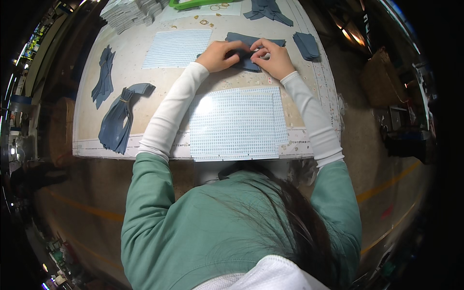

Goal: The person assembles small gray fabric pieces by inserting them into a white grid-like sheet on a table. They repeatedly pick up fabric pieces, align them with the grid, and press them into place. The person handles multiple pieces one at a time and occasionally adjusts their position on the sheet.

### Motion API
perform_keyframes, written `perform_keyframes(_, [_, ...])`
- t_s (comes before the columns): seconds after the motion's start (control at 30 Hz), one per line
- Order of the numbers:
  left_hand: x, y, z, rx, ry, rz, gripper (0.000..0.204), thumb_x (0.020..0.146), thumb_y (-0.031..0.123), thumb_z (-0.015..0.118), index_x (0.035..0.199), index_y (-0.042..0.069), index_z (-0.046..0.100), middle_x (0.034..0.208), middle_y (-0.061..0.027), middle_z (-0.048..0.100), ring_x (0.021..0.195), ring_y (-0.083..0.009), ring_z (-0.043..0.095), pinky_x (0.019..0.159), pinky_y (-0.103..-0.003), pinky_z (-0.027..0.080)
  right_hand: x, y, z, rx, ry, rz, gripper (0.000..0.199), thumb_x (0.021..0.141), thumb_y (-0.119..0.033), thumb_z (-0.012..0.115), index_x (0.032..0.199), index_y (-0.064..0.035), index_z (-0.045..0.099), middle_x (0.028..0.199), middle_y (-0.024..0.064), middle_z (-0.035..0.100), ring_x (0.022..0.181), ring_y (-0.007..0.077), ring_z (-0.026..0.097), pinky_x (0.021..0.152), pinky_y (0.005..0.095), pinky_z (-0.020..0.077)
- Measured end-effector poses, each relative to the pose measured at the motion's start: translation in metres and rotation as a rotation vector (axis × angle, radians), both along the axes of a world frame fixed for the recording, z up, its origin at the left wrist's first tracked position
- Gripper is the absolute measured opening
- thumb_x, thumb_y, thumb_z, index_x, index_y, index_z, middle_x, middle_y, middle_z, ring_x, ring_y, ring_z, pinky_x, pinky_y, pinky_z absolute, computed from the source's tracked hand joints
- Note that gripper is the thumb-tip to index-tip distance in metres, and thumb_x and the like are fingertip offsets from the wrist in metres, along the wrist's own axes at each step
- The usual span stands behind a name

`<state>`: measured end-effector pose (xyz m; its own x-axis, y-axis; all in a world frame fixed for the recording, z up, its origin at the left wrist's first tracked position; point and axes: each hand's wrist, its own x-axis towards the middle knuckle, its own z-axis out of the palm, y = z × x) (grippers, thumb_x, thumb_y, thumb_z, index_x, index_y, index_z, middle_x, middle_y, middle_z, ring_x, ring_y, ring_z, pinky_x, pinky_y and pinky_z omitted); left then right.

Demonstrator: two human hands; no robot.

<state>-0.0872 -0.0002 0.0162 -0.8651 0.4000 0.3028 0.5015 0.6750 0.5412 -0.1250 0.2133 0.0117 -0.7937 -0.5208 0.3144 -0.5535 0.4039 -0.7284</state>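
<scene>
Near the far middle of the table lie dark blue-grey fabric pieces [256,38], partly covered by both my hands. My left hand [220,55] is over their left side, its fingers bent and the thumb apart from the index finger. From the right comes my right hand [274,59], its thumb and fingertips pinched close to the left fingertips. A tiny pale bit shows at that pinch, too small to name. Closer to me, white sheets printed with small rows of blue marks [234,123] lie stacked at the table's front edge.
Another printed sheet [176,48] lies left of my hands. Tied fabric bundles [116,118] [103,77] rest at the left; more fabric [306,46] [268,10] lies at the right and far side. Rubber bands [204,22], a green tray [200,4] and a grey stack [130,13] are at the back.
</scene>
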Motion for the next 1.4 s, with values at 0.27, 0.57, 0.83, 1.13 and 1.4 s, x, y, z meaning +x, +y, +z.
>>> perform_keyframes(0.27, [-0.006,-0.004,-0.008,-0.051,0.133,-0.107,0.033,0.076,0.033,0.075,0.102,0.016,0.066,0.075,-0.0102,0.063,0.07,-0.0249,0.06,0.066,-0.033,0.048,-0.005,-0.005,-0.009,0.06,0.266,-0.053,0.024,0.074,-0.003,0.07,0.096,-0.0076,0.062,0.081,0.0042,0.07,0.077,0.0139,0.067,0.07,0.0268,0.0527])
perform_keyframes(0.57, [-0.004,-0.001,-0.005,0.044,0.089,-0.043,0.026,0.079,0.028,0.073,0.097,0.01,0.068,0.086,-0.0114,0.069,0.068,-0.0227,0.062,0.066,-0.032,0.051,-0.008,-0.008,-0.015,-0.218,-0.033,-0.065,0.037,0.064,0.006,0.072,0.096,-0.0055,0.058,0.098,0.0097,0.06,0.073,0.0198,0.068,0.068,0.0274,0.0562])
perform_keyframes(0.83, [-0.001,0.001,-0.004,-0.136,0.089,-0.047,0.033,0.071,0.036,0.08,0.093,0.013,0.07,0.079,-0.0091,0.068,0.068,-0.0213,0.059,0.064,-0.031,0.049,-0.007,-0.014,-0.012,-0.031,0.238,-0.108,0.038,0.065,0.008,0.072,0.097,-0.0053,0.057,0.094,0.0106,0.055,0.071,0.019,0.067,0.068,0.0256,0.0557])
perform_keyframes(1.13, [0.0,-0.001,0.001,0.107,-0.002,0.007,0.023,0.078,0.024,0.073,0.096,0.01,0.069,0.081,-0.0113,0.068,0.062,-0.022,0.061,0.061,-0.028,0.049,-0.012,0.001,-0.006,-0.175,0.017,-0.033,0.03,0.069,0.008,0.07,0.094,-0.0034,0.057,0.095,0.0079,0.057,0.077,0.0164,0.069,0.067,0.024,0.0551])
perform_keyframes(1.4, [-0.004,-0.001,-0.006,-0.053,0.129,-0.089,0.024,0.076,0.027,0.075,0.095,0.013,0.069,0.079,-0.0075,0.068,0.069,-0.0216,0.061,0.068,-0.031,0.05,-0.011,-0.008,-0.012,-0.08,0.059,-0.005,0.029,0.07,0.008,0.07,0.093,-0.0022,0.056,0.091,0.0069,0.058,0.078,0.0164,0.068,0.067,0.0238,0.0557])
